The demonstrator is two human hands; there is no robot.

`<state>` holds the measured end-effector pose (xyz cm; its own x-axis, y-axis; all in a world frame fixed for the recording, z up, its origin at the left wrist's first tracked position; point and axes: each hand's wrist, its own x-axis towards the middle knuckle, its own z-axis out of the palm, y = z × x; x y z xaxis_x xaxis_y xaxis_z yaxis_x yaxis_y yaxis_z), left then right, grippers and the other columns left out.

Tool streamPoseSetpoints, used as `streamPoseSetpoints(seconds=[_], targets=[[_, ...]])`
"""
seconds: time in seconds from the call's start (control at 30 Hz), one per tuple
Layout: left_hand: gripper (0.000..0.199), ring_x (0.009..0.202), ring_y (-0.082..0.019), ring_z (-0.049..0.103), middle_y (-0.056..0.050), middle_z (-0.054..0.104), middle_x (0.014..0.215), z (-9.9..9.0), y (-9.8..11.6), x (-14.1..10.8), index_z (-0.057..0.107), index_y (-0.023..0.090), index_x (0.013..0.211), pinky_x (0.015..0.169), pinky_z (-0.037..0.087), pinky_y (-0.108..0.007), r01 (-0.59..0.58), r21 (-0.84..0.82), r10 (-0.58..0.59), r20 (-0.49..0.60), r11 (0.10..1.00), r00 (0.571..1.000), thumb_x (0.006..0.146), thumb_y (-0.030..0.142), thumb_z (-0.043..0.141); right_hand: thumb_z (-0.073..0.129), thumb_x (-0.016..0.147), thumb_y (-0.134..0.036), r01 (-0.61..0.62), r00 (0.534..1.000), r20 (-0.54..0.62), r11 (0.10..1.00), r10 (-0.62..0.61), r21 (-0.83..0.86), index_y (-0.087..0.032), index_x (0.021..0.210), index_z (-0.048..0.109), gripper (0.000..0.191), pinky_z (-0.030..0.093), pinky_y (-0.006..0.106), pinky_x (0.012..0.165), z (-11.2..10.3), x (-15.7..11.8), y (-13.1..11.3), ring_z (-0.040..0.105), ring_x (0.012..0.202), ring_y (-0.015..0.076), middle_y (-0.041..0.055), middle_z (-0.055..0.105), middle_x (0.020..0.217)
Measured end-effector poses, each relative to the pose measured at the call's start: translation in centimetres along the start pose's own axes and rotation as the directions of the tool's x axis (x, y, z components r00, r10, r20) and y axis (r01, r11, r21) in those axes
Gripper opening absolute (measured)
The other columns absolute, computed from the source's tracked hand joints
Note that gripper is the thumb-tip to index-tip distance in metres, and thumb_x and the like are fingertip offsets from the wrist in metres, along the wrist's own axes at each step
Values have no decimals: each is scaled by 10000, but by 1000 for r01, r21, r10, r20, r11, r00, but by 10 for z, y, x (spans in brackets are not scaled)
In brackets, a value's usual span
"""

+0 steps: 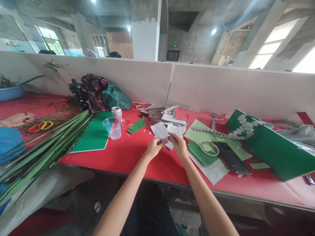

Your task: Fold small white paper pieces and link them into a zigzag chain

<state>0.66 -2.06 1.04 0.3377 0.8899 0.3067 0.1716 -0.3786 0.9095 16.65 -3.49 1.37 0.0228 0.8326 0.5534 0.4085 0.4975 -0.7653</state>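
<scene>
My left hand and my right hand meet above the red table, fingertips pinched together on a small piece of printed paper. Its exact shape is mostly covered by my fingers. Just beyond them lie loose sheets of printed paper. To the right, a chain of folded paper links runs over a light green sheet. Beside my right wrist are a dark green paper, a roll of tape and a dark phone.
Left of my hands stand a plastic cup and a can. Long green leaves cross a green board. A co-worker's hand is near scissors. Another green board stands upright at right, before a low partition.
</scene>
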Motion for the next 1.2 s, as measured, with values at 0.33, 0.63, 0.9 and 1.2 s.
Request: streamPoseSetpoints(seconds=[0.33, 0.63, 0.9, 1.2], targets=[[439, 471, -77, 378, 41, 407, 536, -3, 2, 3, 543, 145, 713, 456, 295, -204, 91, -278, -93, 7, 956, 996, 785, 578, 533, 604, 820, -376, -3, 998, 64, 986, -7, 165, -226, 1089, 661, 313, 503, 394, 884, 1, -3, -8, 632, 976, 235, 83, 659, 1110], [428, 513, -111, 415, 18, 461, 502, 0, 4, -2, 654, 131, 728, 514, 332, -218, -42, 22, 42, 4, 999, 999, 808, 533, 531, 562, 827, -340, -11, 1000, 3, 997, 11, 82, -197, 785, 620, 160, 490, 321, 736, 0, 0, -2, 600, 794, 197, 54, 632, 824], [396, 589, -119, 430, -8, 530, 594, 1, 7, -1, 694, 110, 759, 524, 301, -199, -95, 166, 92, 22, 982, 995, 808, 473, 544, 541, 807, -342, -104, 994, 33, 980, 100, 172, -198, 754, 559, 154, 445, 292, 642, 3, 1, 4, 542, 693, 173, 22, 576, 724], [347, 558, -97, 396, 17, 476, 550, 0, 4, 0, 671, 118, 680, 515, 256, -198, -80, 271, 79, 13, 959, 997, 788, 429, 560, 556, 782, -323, -202, 979, 56, 946, 194, 255, -182, 723, 545, 153, 371, 265, 609, 8, 0, 15, 476, 636, 139, -7, 522, 669]])
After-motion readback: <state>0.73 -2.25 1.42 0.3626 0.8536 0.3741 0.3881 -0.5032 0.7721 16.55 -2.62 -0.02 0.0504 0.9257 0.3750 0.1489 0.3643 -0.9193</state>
